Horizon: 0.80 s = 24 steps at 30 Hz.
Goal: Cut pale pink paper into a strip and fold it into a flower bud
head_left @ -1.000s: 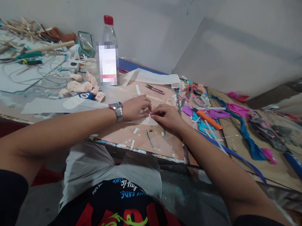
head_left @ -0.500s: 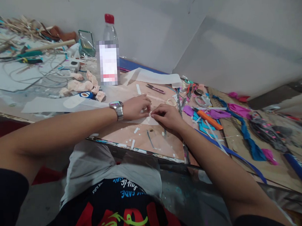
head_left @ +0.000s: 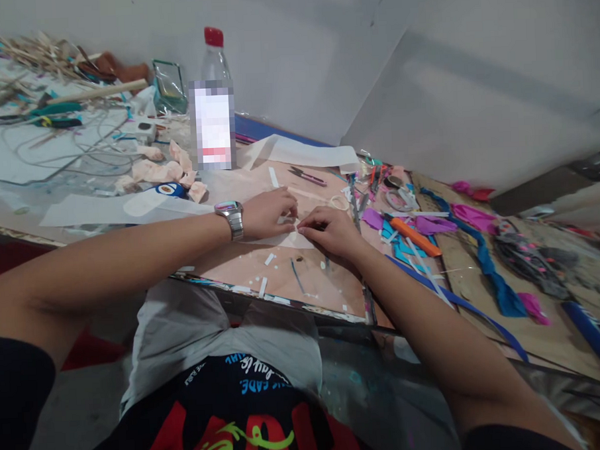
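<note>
My left hand (head_left: 270, 213), with a metal watch (head_left: 231, 220) at its wrist, is closed in a loose pinch over the table. Opposite it, almost touching, my right hand (head_left: 330, 229) pinches thumb and forefinger together. Whatever lies between the fingertips is too small to name. Beneath both hands is a white paper sheet (head_left: 301, 241) on the wooden board (head_left: 332, 283). Small white strips (head_left: 269, 259) lie nearer my body. Beyond the hands are thread snips (head_left: 308, 176) and another white strip (head_left: 273, 177).
A bottle with a red cap (head_left: 214, 56) stands behind my left hand. Crumpled pinkish pieces (head_left: 156, 170), pliers (head_left: 56, 116) and wooden sticks (head_left: 44, 54) lie left. To the right are an orange cutter (head_left: 414, 236), tape rolls (head_left: 401, 199) and blue fabric (head_left: 485, 263).
The whole view has shifted very slightly. Both hands keep nearly the same pose and place over the paper.
</note>
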{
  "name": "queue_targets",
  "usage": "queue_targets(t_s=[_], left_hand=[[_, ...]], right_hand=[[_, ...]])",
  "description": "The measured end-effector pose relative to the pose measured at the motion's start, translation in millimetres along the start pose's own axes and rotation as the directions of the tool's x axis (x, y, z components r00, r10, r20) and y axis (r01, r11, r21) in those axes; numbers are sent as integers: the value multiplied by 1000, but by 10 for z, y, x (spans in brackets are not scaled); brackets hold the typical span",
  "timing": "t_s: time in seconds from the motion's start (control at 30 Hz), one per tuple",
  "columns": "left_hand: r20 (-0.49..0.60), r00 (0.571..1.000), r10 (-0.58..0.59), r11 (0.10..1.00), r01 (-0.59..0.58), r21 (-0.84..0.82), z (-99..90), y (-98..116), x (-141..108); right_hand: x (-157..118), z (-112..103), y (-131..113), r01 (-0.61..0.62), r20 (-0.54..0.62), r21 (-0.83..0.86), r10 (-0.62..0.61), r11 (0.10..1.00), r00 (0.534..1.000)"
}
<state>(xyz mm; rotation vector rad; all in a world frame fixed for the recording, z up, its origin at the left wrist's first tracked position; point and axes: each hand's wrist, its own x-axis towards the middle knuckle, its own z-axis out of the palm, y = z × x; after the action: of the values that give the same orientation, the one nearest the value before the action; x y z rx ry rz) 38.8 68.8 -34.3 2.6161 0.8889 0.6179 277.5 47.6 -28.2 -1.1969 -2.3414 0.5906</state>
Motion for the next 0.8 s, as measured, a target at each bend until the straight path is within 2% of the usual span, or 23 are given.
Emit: queue_targets(t_s=[0.13,0.33,0.57,0.8], left_hand=[[9,1000,16,1000,-16,11,-21,5,-2],[55,990,130,991,-132,32,-83,3,-23],[70,984,161,987,-162,12,-93,-15,-24],[104,982,159,984,-166,68,-120,11,-15]], right_hand=[[4,4,0,0,-1,5,0,1000,1000],[-8,-22,-25,21,15,15,-21,1000,1000],[-32,-51,-43,38,24,25,-39,999,999],[-30,-44,-28,47,14,40,-48,998,999]])
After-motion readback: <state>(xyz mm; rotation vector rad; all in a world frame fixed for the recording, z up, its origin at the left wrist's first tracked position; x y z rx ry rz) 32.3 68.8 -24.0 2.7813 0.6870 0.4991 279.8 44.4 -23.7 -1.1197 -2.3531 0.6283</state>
